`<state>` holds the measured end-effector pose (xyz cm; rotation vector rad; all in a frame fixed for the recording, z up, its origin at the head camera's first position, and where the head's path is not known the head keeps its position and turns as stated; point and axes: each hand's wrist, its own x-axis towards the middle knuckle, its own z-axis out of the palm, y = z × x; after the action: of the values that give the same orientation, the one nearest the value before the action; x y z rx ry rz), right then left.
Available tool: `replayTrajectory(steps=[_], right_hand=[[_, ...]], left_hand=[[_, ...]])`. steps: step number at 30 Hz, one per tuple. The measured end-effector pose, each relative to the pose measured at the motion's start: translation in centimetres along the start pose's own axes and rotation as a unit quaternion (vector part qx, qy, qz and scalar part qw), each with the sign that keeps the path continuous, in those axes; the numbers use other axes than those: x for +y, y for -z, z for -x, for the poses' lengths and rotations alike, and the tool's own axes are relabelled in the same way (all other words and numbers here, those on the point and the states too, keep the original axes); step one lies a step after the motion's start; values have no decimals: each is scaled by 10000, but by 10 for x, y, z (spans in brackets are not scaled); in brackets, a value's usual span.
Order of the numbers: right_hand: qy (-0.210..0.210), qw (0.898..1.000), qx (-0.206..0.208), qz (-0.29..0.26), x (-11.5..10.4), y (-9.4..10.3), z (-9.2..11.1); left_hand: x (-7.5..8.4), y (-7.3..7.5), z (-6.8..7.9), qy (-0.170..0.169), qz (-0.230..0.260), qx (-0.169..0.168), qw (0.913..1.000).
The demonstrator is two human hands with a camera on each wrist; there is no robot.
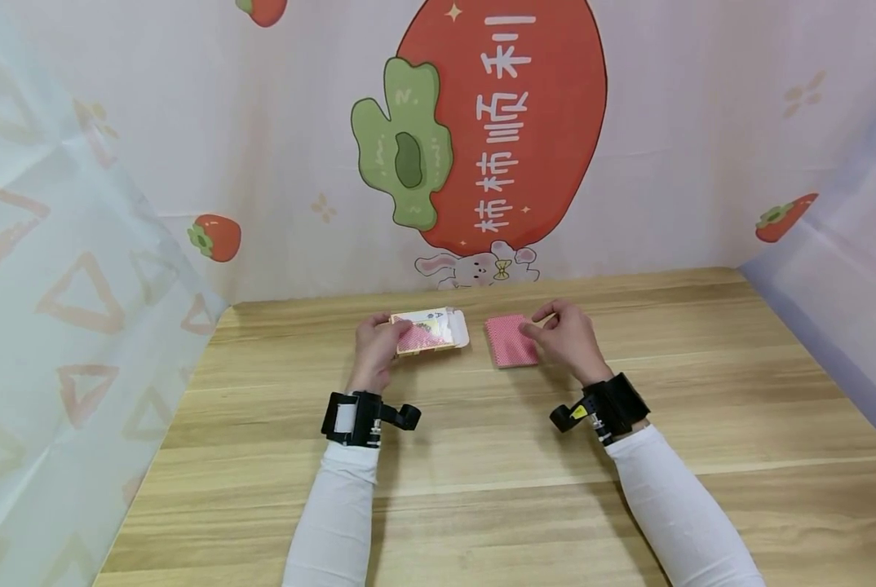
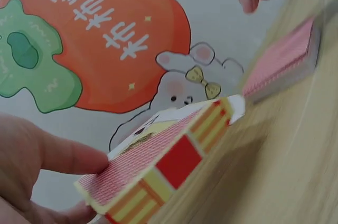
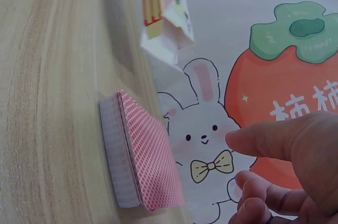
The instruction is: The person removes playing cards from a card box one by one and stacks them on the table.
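My left hand (image 1: 374, 350) grips a playing card box (image 1: 429, 330) by its left end, thumb on the top face and fingers beneath. In the left wrist view the box (image 2: 153, 166) is held tilted, its striped side with a red patch showing. The white end flap (image 3: 163, 49) stands open towards the right. A squared deck of cards (image 1: 510, 341) with red-patterned backs lies on the table to the right of the box. Just beside and above the deck is my right hand (image 1: 572, 341). Its thumb (image 3: 259, 138) is apart from the loosely bent fingers, with nothing held.
The wooden table (image 1: 467, 505) runs back to a fabric backdrop (image 1: 673, 163) printed with a large persimmon and a rabbit. Side cloths (image 1: 56, 269) border the table. Each wrist bears a black camera strap (image 1: 617, 408).
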<state>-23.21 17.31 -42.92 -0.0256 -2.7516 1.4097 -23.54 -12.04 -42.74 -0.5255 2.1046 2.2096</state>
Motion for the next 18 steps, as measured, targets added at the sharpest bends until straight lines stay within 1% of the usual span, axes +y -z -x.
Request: replayTrajectory(steps=[3, 5, 8, 10, 12, 14, 15, 18], right_hand=[[52, 9999, -67, -138, 0, -1, -2], [59, 9996, -120, -245, 1, -3, -4], [45, 9992, -199, -333, 1, -6, -6], [31, 9990, -272, -341, 0, -8, -6], [57, 9989, -327, -328, 1, -10, -6], [108, 9986, -386, -357, 1, -11, -5], [135, 9984, -411, -369, 2, -11, -4], [182, 9979, -477, -397, 7, -11, 0]], left_hand=[[-4, 7, -4, -81, -506, -131, 9986], [-9, 10, -8, -47, -822, -196, 9964], [-16, 10, -13, -24, -1110, -265, 9935], [-20, 10, -16, -79, -1295, -279, 9912], [-24, 9, -17, -238, -1493, -210, 9883], [-26, 10, -17, -415, -1890, -81, 9811], [-26, 12, -16, -478, -2132, -19, 9758], [-26, 16, -14, -642, -2839, 101, 9567]])
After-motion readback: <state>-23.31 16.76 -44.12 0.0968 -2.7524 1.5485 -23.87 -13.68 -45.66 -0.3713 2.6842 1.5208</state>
